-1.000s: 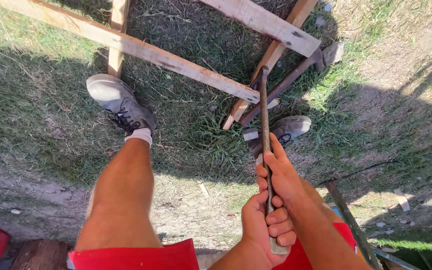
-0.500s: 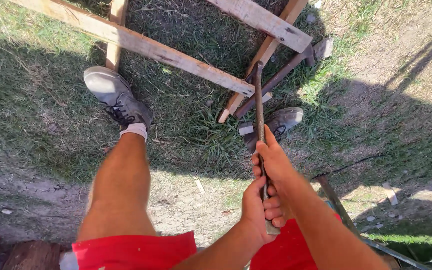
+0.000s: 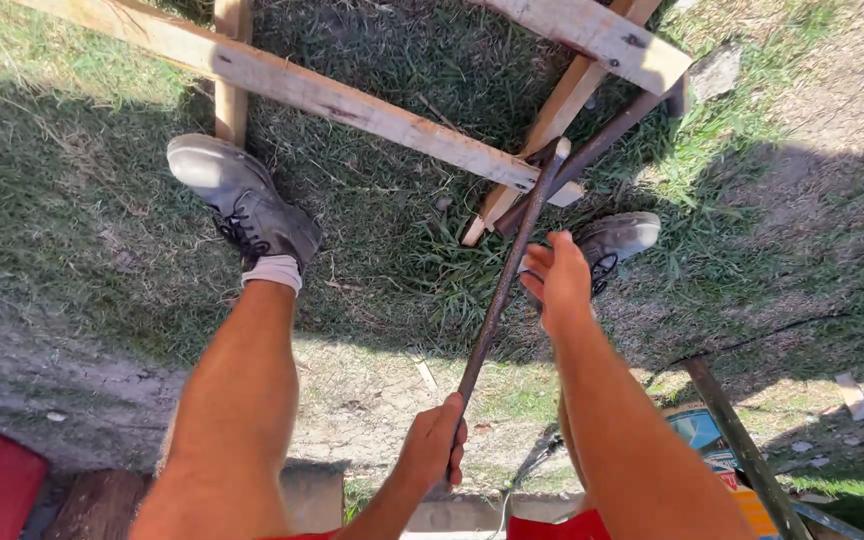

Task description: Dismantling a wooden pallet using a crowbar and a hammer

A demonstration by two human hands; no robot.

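One rusty pry bar (image 3: 505,285) runs from 6 toward 12 o'clock, tip wedged at the wooden frame's (image 3: 352,100) joint. The left hand (image 3: 434,447) grips its lower end; the right hand (image 3: 555,277) sits open beside the shaft — better closed on it for steady leverage. Two shoes — one (image 3: 244,205) at 10, one (image 3: 614,240) at 2.

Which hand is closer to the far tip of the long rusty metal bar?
The right hand. It hovers open beside the long rusty metal bar, partway up. The left hand grips the bar's near end, farthest from the tip.
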